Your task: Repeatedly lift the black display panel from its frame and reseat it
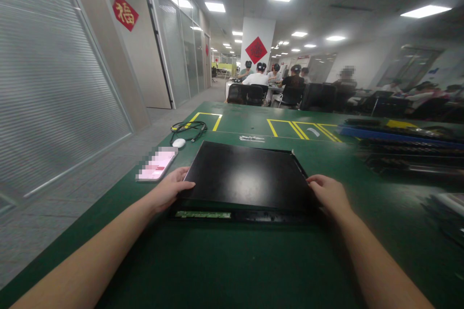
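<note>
Black, glossy flat panel (pixel 246 174) is pinched at opposite side edges between the thumbs and fingers of the left hand (pixel 170 189) and right hand (pixel 330 195). It lies over a dark frame (pixel 268 216) on the green table (pixel 232 265); a green circuit strip (pixel 203 214) shows along the near side.

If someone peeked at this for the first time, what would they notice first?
Probably the big, shiny black panel in the middle, its sides in the grip of the left hand and the right hand, over a green table. The gold-marked red diamond at upper left pops out too, and so does the pink phone screen on the table, beyond the left hand.
</note>
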`<state>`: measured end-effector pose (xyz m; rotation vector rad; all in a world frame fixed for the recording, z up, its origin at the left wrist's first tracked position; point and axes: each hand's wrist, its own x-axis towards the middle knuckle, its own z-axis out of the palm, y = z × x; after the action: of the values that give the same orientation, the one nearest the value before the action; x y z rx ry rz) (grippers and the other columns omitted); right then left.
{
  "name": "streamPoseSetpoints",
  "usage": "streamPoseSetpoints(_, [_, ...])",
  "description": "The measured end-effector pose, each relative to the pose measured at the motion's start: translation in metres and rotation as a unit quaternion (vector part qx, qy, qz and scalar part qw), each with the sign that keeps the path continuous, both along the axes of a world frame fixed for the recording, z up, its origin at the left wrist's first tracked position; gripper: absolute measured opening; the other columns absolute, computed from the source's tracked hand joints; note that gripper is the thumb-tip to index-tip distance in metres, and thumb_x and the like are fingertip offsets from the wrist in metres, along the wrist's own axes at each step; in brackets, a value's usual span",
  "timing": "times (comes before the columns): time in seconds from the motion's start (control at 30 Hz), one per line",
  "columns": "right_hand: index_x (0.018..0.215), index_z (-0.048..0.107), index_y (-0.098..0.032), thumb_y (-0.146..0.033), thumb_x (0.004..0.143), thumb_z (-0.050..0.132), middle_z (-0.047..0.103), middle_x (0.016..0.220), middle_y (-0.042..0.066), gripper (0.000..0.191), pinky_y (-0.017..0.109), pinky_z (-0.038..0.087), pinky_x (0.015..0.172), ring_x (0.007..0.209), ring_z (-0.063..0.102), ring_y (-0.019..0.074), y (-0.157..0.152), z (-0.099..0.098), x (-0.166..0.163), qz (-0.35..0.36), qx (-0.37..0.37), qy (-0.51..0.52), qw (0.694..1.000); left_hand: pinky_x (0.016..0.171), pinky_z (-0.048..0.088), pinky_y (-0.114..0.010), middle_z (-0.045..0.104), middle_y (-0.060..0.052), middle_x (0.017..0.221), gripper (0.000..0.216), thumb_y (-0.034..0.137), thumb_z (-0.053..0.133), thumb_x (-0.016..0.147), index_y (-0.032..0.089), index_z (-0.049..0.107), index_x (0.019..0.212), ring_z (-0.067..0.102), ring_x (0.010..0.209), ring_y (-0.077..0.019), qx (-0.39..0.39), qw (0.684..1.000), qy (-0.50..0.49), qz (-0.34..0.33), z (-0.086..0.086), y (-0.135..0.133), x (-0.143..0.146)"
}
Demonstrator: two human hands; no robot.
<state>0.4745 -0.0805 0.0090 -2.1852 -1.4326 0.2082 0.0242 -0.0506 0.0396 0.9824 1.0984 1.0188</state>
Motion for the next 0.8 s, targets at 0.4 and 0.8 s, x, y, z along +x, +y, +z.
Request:
streamPoseSetpoints(0.4, [0.091,0.077,-0.025,-0.032,0.077,0.053,0.075,0.085,0.003,0.028,0.031,0.044,0.067,0.08,0.065,0.0211,0.0006,0.0,0.0011,0.002,0.008,0.005,1.0,0.089,0.056,-0.04,0.078,-0.01,0.108,0.056,0.009,0.083,0.052,0.018,0.062,0.103,0.072,0.103,-0.0308,0.012,1.0,0.0,-0.002,-0.0027,0.0011,-0.0012])
streamPoseSetpoints(0.8, [0.09,0.077,-0.025,-0.032,0.076,0.055,0.074,0.084,0.003,0.027,0.029,0.045,0.063,0.078,0.065,0.0206,0.0013,-0.0037,0.0044,-0.001,0.014,0.021,1.0,0.089,0.056,-0.036,0.077,-0.01,0.112,0.054,0.008,0.079,0.059,0.018,0.061,0.109,0.072,0.104,-0.0282,0.001,1.0,0.0,-0.008,0.0003,-0.0012,-0.0002])
